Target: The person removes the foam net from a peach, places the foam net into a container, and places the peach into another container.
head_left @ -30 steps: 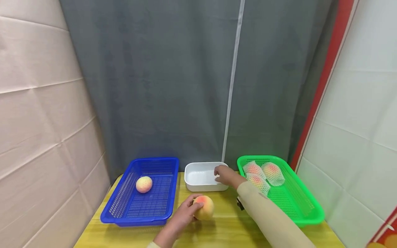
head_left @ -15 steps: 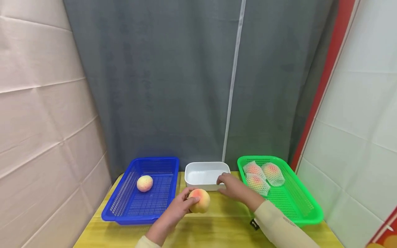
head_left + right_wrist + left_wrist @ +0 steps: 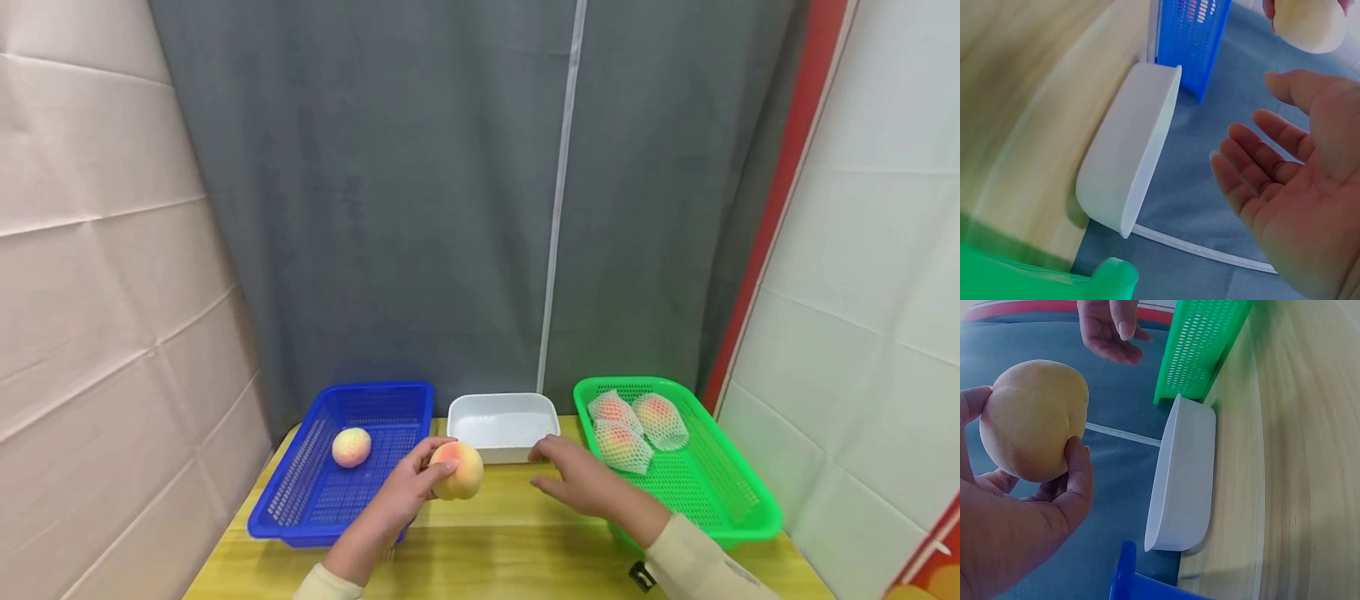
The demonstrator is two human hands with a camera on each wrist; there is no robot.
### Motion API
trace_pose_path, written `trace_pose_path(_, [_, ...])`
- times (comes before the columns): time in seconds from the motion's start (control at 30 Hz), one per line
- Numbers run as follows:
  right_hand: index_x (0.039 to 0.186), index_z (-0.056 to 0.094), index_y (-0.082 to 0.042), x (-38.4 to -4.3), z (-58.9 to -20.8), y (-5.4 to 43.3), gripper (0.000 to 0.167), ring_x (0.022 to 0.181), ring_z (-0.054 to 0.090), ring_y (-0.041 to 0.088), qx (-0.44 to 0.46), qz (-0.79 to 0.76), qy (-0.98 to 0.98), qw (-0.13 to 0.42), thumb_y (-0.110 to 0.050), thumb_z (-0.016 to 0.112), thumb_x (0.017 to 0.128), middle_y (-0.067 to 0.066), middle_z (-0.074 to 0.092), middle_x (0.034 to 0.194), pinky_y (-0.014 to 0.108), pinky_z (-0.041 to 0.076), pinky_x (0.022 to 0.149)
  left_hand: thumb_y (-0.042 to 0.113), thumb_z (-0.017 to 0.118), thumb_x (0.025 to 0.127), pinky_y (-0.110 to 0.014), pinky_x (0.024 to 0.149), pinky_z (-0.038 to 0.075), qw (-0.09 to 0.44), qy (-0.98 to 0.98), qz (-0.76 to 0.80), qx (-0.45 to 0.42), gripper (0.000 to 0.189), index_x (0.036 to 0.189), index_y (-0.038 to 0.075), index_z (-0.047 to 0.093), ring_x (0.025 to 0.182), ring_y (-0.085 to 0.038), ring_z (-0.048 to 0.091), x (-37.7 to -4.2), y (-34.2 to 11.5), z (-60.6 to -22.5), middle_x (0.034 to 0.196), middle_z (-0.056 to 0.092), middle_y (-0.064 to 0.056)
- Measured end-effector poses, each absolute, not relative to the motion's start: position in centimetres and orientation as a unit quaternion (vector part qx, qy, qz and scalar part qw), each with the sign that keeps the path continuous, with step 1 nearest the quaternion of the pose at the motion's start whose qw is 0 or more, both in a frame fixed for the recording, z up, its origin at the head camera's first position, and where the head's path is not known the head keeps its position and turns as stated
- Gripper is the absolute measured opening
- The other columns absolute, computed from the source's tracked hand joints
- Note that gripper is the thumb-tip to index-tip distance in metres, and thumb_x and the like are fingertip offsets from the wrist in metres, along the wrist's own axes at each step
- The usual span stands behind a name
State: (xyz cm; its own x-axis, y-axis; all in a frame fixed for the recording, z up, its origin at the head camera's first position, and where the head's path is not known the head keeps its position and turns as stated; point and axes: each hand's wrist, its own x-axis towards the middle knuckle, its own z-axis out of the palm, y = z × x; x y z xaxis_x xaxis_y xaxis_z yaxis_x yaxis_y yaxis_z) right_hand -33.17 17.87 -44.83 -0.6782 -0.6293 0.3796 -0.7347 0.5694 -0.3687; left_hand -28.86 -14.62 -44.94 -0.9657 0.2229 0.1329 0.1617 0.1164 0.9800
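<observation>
My left hand (image 3: 408, 485) grips a yellow and red peach (image 3: 459, 472) between thumb and fingers, held above the table in front of the white tray. In the left wrist view the same peach (image 3: 1035, 422) shows its creased side, with the thumb pressing one edge. My right hand (image 3: 573, 477) holds nothing; its fingers are loosely bent near the front right corner of the white tray (image 3: 504, 454). The right wrist view shows the right palm (image 3: 1310, 206) bare, fingers relaxed. A second, paler peach (image 3: 351, 447) lies in the blue basket (image 3: 262, 527) on the left.
On the right stands a green basket (image 3: 738, 492) with several peaches in white foam nets (image 3: 624, 446). Baskets and tray rest on a wooden table (image 3: 510, 558). A grey curtain (image 3: 390, 208) hangs behind, with pale panels (image 3: 90, 350) at the sides.
My left hand has carried the peach leftward and slightly up. The right hand has drawn back from over the white tray toward its front right corner, holding nothing.
</observation>
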Motion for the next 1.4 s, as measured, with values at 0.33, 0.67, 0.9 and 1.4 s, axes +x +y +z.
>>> trace_pose_path(0.33, [0.117, 0.068, -0.016, -32.1, -46.6, 18.3, 0.023, 0.107, 0.066, 0.019, 0.369, 0.274, -0.886, 0.066, -0.017, 0.083, 0.101, -0.005, 0.069, 0.115, 0.041, 0.06, 0.095, 0.024, 0.072, 0.107, -0.038, 0.087, 0.056, 0.011, 0.749, 0.651, 0.127, 0.043, 0.146, 0.008, 0.064, 0.104, -0.023, 0.068, -28.9, -14.7, -44.6, 0.126, 0.071, -0.013])
trace_pose_path(0.67, [0.116, 0.066, -0.014, -31.8, -47.8, 18.4, 0.024, 0.103, 0.061, 0.012, 0.387, 0.278, -0.875, 0.083, -0.014, 0.084, 0.099, -0.005, 0.066, 0.112, 0.038, 0.059, 0.092, 0.027, 0.072, 0.109, -0.035, 0.084, 0.056, 0.005, 0.766, 0.63, 0.124, 0.044, 0.147, 0.007, 0.063, 0.101, -0.02, 0.068, -29.7, -17.2, -43.2, 0.12, 0.072, -0.009])
trace_pose_path(0.9, [0.116, 0.067, -0.016, -31.7, -47.9, 18.6, 0.024, 0.104, 0.06, 0.01, 0.377, 0.281, -0.879, 0.077, -0.014, 0.084, 0.1, -0.007, 0.066, 0.113, 0.038, 0.058, 0.093, 0.034, 0.074, 0.107, -0.038, 0.084, 0.056, -0.01, 0.795, 0.601, 0.086, 0.045, 0.144, 0.009, 0.066, 0.099, -0.021, 0.069, -31.9, -20.3, -42.0, 0.118, 0.073, -0.008])
trace_pose_path(1.4, [0.117, 0.066, -0.017, -31.2, -47.7, 19.4, 0.021, 0.105, 0.064, 0.018, 0.376, 0.277, -0.882, 0.06, -0.023, 0.081, 0.103, -0.008, 0.065, 0.114, 0.037, 0.058, 0.093, 0.053, 0.074, 0.105, -0.039, 0.083, 0.062, -0.045, 0.859, 0.51, 0.009, 0.068, 0.146, 0.002, 0.057, 0.101, -0.028, 0.073, -38.1, -26.2, -41.4, 0.127, 0.07, -0.02])
